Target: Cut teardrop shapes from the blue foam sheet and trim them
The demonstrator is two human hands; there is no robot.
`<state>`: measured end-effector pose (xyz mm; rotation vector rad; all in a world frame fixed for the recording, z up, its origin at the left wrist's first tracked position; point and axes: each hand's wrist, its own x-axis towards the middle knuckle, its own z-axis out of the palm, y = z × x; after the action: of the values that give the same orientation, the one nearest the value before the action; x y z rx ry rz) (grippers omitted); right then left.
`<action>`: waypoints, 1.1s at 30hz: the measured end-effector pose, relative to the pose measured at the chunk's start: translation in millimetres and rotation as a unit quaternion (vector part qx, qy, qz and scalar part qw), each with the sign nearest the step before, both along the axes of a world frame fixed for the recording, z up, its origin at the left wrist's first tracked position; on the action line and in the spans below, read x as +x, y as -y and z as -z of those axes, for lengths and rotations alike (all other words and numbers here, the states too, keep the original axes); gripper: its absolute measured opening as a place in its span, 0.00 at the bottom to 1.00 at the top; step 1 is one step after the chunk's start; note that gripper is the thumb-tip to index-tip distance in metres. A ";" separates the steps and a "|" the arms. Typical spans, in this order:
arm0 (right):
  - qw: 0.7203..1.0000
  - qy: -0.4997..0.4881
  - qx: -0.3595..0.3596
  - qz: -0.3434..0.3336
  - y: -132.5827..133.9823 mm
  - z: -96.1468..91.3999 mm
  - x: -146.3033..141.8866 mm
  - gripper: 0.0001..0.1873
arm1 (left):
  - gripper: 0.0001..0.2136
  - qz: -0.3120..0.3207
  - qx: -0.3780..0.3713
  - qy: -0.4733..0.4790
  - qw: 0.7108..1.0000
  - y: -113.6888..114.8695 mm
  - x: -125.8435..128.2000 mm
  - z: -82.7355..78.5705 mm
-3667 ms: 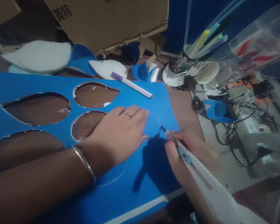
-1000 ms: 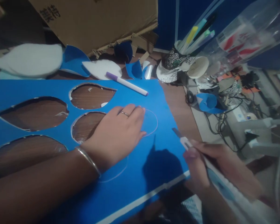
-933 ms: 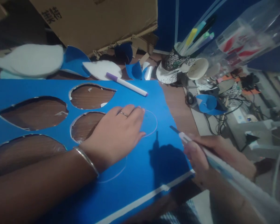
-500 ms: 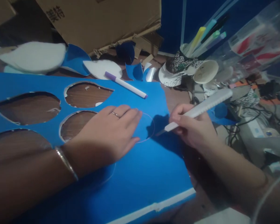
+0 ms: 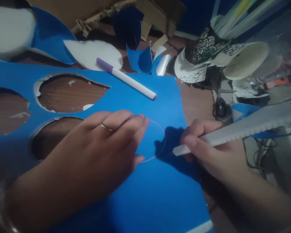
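A blue sheet (image 5: 145, 194) with several leaf-shaped holes lies on the wooden table. My left hand (image 5: 94, 152) rests flat on it, fingers stretched out, covering most of a drawn outline (image 5: 157, 142). A ring sits on one finger. My right hand (image 5: 208, 152) is closed round a white utility knife (image 5: 237, 127), its tip at the right side of the outline. A white marker with a purple cap (image 5: 126, 79) lies on the sheet's far edge.
White and blue cut-out pieces (image 5: 92, 55) and cardboard scraps lie beyond the sheet. A patterned paper cup (image 5: 203, 55) holding pens and another cup (image 5: 244, 64) lying on its side stand at the right. Cables (image 5: 220, 106) trail beside the table's edge.
My right hand swung from the sheet's lower right corner to the outline's right side, the knife now pointing left. The view has moved closer. My left hand stayed flat on the sheet.
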<state>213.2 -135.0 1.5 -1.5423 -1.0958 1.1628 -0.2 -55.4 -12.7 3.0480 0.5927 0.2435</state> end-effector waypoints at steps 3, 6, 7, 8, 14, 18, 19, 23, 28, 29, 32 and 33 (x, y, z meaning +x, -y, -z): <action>1.000 0.022 0.002 -0.004 1.0 0.0 1.1 0.08 | 0.21 0.013 0.004 -0.003 1.000 -0.5 -2.5 1.3; 0.999 0.035 -0.001 -0.020 0.6 -1.7 1.7 0.07 | 0.20 0.023 0.013 -0.012 1.000 -0.3 -3.6 1.4; 0.999 0.039 -0.001 -0.026 0.3 -2.4 1.6 0.07 | 0.21 0.021 0.016 -0.013 1.000 -0.2 -3.4 1.5; 0.999 0.043 -0.002 -0.031 -0.2 -3.1 1.4 0.08 | 0.22 0.017 0.019 -0.012 1.000 -0.1 -3.1 1.7; 0.995 0.090 -0.005 -0.032 -2.5 -5.1 1.0 0.08 | 0.23 -0.002 0.031 -0.014 0.999 1.7 1.0 2.9; 0.994 0.105 -0.012 -0.035 -1.9 -6.0 2.0 0.08 | 0.24 -0.005 0.032 -0.012 0.999 2.4 1.9 3.1; 0.994 0.104 -0.020 -0.036 -1.3 -6.4 2.2 0.08 | 0.24 -0.004 0.032 -0.012 0.999 2.2 1.8 3.1; 0.994 0.096 -0.035 -0.023 1.8 -6.8 2.4 0.08 | 0.24 0.003 0.026 -0.009 1.000 1.2 0.9 2.8; 0.994 0.102 -0.026 -0.027 2.2 -4.5 2.6 0.08 | 0.24 -0.001 0.011 -0.010 1.000 0.5 0.5 2.3; 0.994 0.105 -0.025 -0.029 1.8 -4.6 2.2 0.08 | 0.24 0.000 0.010 -0.010 1.000 0.5 0.5 2.3; 0.993 0.108 -0.027 -0.026 0.3 -6.5 0.2 0.08 | 0.24 -0.003 0.003 -0.011 1.000 0.7 0.5 2.4; 0.994 0.106 -0.031 -0.022 0.0 -7.1 -0.3 0.08 | 0.24 -0.004 -0.002 -0.009 1.000 0.7 0.4 2.6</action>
<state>212.9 -135.0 8.6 -1.7279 -1.2478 1.0900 0.3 -56.1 -15.3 3.0485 0.6053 0.2139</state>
